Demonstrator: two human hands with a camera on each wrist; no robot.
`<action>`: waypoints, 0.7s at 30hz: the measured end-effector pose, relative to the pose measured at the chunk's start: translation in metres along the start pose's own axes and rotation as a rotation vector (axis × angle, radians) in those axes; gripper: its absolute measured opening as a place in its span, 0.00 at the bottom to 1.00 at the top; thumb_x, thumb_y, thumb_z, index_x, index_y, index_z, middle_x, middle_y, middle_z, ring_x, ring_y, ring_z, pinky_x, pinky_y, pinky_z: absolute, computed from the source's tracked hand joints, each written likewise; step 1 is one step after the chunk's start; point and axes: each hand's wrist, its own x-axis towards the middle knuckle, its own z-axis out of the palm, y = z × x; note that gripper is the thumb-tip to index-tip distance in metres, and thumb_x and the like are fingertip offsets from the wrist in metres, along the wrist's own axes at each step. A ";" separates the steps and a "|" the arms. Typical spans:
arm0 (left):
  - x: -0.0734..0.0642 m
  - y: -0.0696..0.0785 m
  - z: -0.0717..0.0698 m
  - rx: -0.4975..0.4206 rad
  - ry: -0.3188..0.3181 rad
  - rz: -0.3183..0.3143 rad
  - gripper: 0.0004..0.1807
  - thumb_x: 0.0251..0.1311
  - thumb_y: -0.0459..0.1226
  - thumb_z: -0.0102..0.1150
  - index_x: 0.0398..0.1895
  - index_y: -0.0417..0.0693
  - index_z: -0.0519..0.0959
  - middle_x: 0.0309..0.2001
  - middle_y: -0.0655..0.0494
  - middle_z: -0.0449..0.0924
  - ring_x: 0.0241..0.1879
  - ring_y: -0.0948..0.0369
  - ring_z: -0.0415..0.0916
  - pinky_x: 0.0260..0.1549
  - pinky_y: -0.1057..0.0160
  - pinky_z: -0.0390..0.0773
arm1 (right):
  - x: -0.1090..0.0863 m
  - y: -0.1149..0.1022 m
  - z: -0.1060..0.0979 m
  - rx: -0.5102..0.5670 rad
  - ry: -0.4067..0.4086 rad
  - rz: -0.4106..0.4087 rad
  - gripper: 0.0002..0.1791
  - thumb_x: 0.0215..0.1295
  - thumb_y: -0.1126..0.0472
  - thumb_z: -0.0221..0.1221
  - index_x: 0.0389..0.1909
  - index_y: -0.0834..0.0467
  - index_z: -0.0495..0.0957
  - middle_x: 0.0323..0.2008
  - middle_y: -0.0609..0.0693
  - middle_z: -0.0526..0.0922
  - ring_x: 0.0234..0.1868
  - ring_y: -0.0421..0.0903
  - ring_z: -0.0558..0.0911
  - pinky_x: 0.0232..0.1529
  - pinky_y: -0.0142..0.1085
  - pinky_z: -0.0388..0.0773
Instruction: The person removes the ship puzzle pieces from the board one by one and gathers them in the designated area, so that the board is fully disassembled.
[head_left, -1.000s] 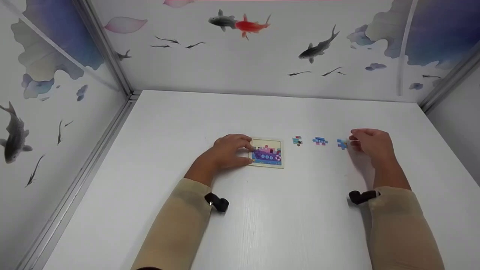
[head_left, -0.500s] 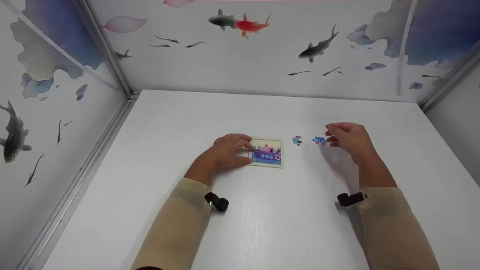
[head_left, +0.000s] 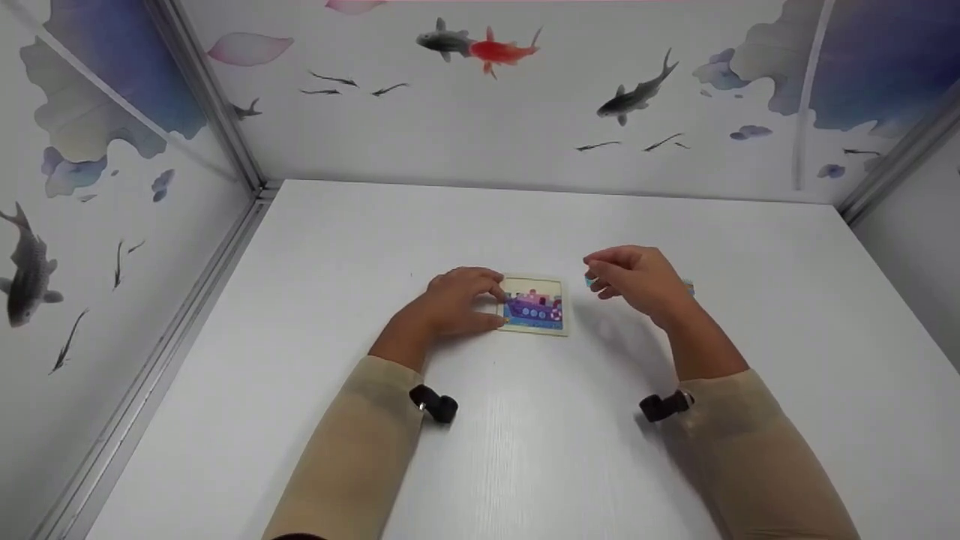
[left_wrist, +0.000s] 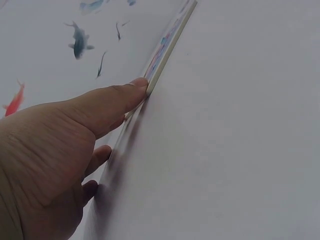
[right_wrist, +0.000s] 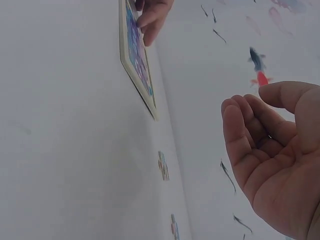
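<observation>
A shallow framed jigsaw puzzle (head_left: 534, 307) with a purple and pink boat picture lies flat on the white table. My left hand (head_left: 461, 304) holds its left edge, thumb near the lower corner and fingers at the upper one. In the left wrist view the thumb (left_wrist: 117, 97) presses the frame's corner. My right hand (head_left: 630, 277) hovers right of the puzzle, over the row of loose pieces. Its fingers are loosely bent with nothing between them in the right wrist view. One jigsaw piece (head_left: 589, 282) peeks out under the fingertips, another (head_left: 689, 288) behind the wrist; the middle piece is hidden in the head view.
White panels (head_left: 540, 142) printed with fish and lotus petals stand behind and beside the table (head_left: 480, 465). A black wrist camera (head_left: 435, 405) sits on the left sleeve, another (head_left: 666, 406) on the right.
My right hand has swept left from the rightmost piece, past the middle one, to the piece nearest the puzzle. The pieces stay where they were. My left hand has not moved.
</observation>
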 end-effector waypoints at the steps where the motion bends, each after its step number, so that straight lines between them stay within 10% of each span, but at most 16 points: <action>1: 0.000 0.000 0.000 0.000 0.000 -0.002 0.20 0.69 0.57 0.66 0.61 0.68 0.84 0.80 0.68 0.67 0.86 0.56 0.53 0.83 0.36 0.50 | 0.001 -0.002 0.004 0.005 -0.014 -0.003 0.22 0.80 0.47 0.60 0.61 0.58 0.84 0.57 0.61 0.87 0.53 0.54 0.89 0.50 0.31 0.88; 21: 0.000 -0.001 -0.001 -0.003 0.009 0.000 0.19 0.68 0.58 0.66 0.60 0.70 0.83 0.79 0.69 0.68 0.85 0.57 0.55 0.82 0.36 0.52 | 0.029 -0.022 0.058 0.013 -0.153 0.002 0.21 0.80 0.51 0.61 0.64 0.57 0.83 0.58 0.58 0.88 0.54 0.53 0.90 0.60 0.43 0.87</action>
